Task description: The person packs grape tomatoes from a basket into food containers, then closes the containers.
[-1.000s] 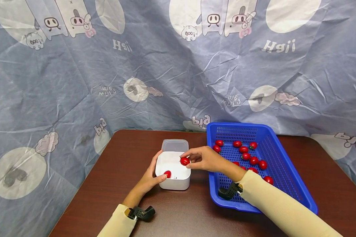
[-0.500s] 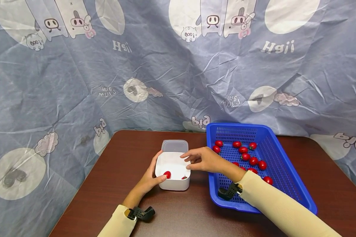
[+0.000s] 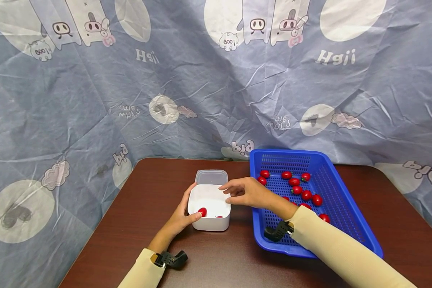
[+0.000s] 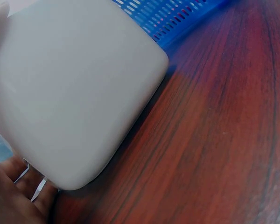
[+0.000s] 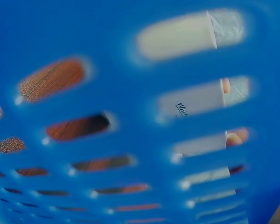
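A white square container [image 3: 211, 225] stands on the table in the head view, held at its left side by my left hand [image 3: 183, 213], thumb over the rim. Two cherry tomatoes show inside: one [image 3: 203, 211] by that thumb, and another [image 3: 219, 217] mostly hidden by the front wall. Over the container's right edge is my right hand [image 3: 247, 193], its fingers apart and nothing between them. In the left wrist view the container's smooth wall [image 4: 79, 93] fills much of the picture. The blue basket's slotted wall [image 5: 112, 98] blocks the right wrist view.
A blue plastic basket [image 3: 361, 224] with several cherry tomatoes [image 3: 297, 190] sits on the right, under my right forearm. Behind the white container lies a translucent lid [image 3: 211, 177]. A patterned cloth [image 3: 187, 80] hangs behind the brown table [image 3: 158, 184].
My right hand has let go of a cherry tomato, which dropped into the white container and now lies near its front wall. The left hand keeps its hold.
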